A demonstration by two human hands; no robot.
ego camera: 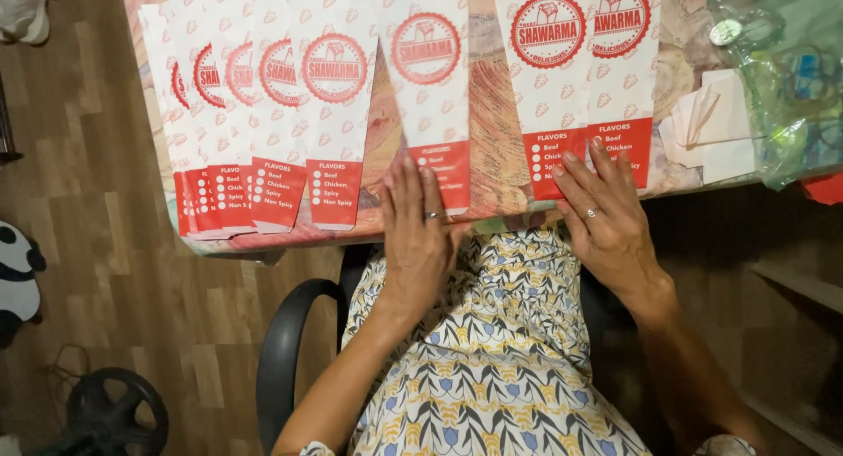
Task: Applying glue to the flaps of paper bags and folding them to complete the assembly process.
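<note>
Here we press both flat, open hands, left hand (416, 236) and right hand (606, 212), onto paper sleeves (430, 87), pinning them at the table edge (263, 242); nothing grasped.

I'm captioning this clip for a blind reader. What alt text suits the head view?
A seated person's left hand and right hand rest flat on the lower ends of white-and-red paper sleeves laid in overlapping rows along a table edge. A green plastic bag lies at right.

Paper bags (334, 87) cut off by top edge, plastic bag's (790, 87) contents blurred — right forearm leaves frame.
</note>
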